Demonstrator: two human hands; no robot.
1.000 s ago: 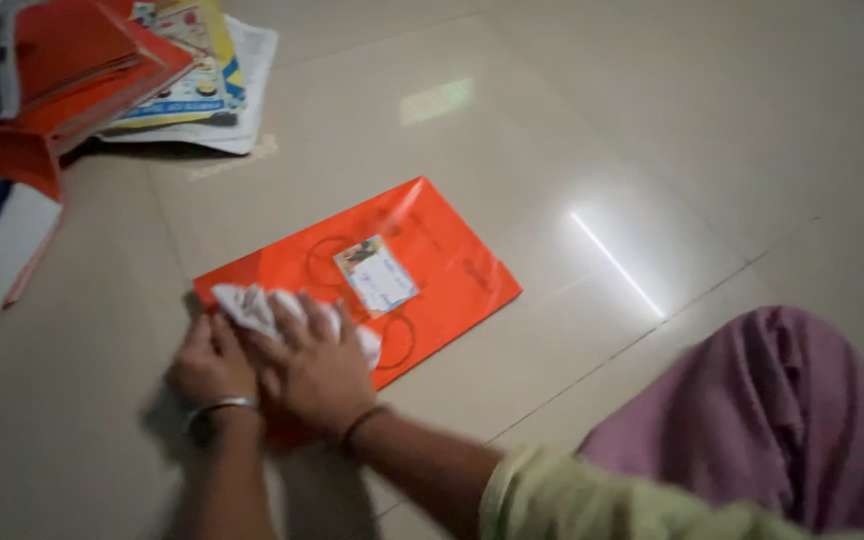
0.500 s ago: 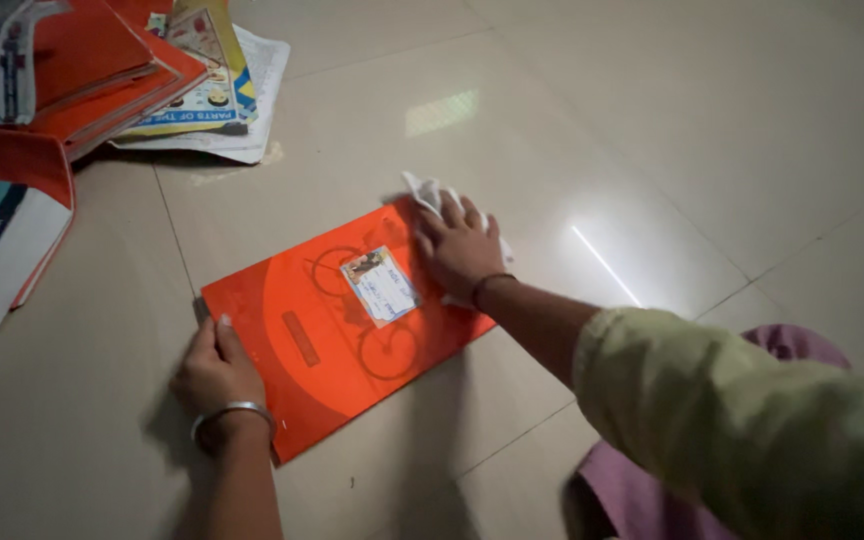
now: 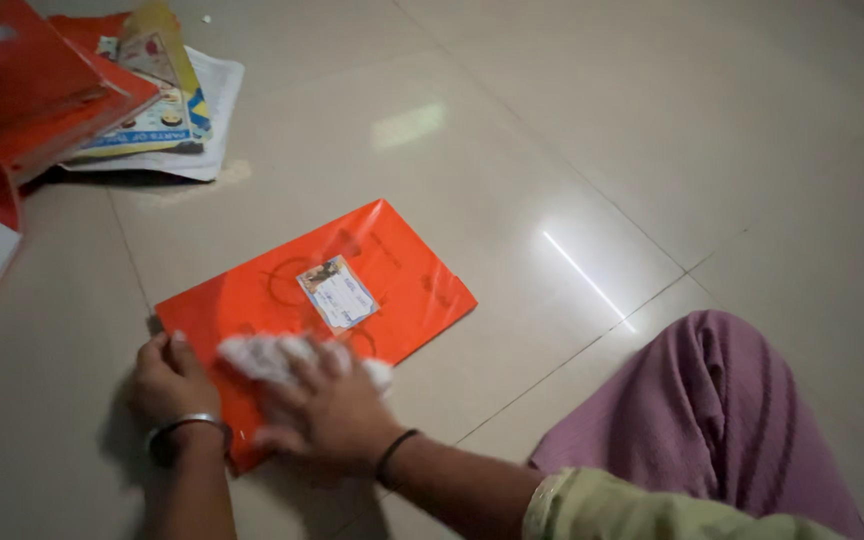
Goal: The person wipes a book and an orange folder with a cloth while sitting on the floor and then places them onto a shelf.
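Wiping was mid-stroke: your right hand [image 3: 327, 420] pressed a white cloth [image 3: 272, 357] flat on the orange notebook [image 3: 322, 300], left hand [image 3: 167, 380] pinned its edge open-palmed; the far corner likely wanted the next pass.

Left hand [image 3: 170, 378] flat, palm down, fingers together, bangle at the wrist, right hand [image 3: 327, 412] pressed down just beside it, fingers spread, forearm angled in from lower right

home floor | glossy beige tiles [image 3: 552, 130] | piled schoolbooks [image 3: 82, 90]

right hand [image 3: 327, 415] blurred, book stack [image 3: 42, 90] cropped
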